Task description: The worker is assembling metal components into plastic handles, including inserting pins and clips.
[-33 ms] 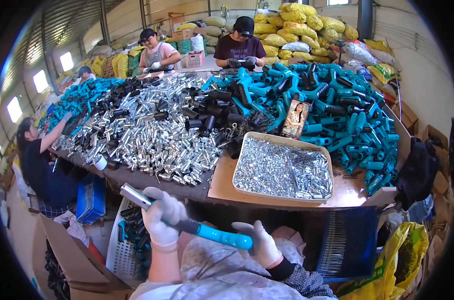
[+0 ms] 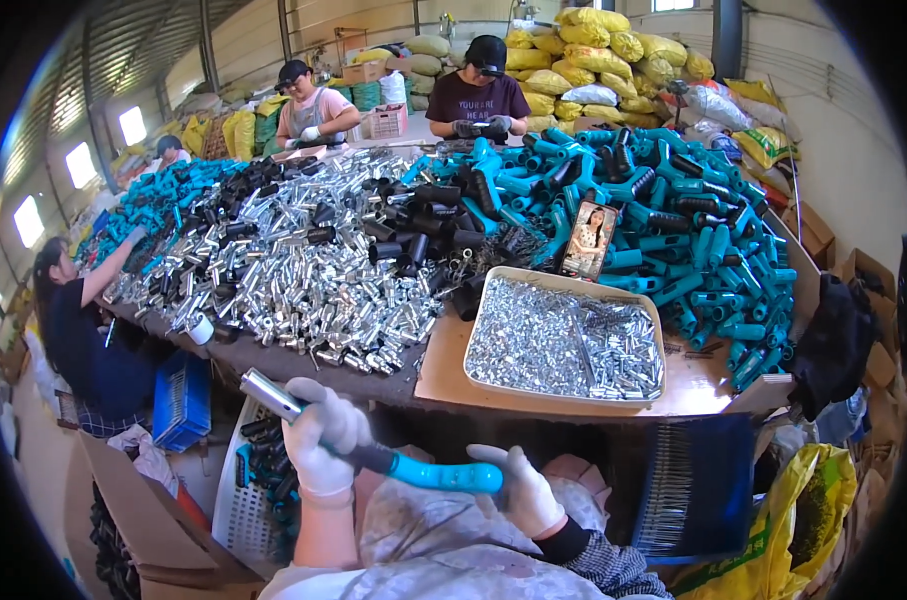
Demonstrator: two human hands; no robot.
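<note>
One teal-handled tubular metal tool (image 2: pixel 442 474) sits in the gloved left hand (image 2: pixel 324 432), fingers wrapped around it; the gloved right hand (image 2: pixel 526 497), fingers spread, is at its right end.

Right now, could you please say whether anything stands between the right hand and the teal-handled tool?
Nothing visible does: the right hand is beside the rounded end of the teal-handled tool the left hand grips.

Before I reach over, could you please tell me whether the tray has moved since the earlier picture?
No, the tray sits in the same place relative to the table's front edge.
</note>
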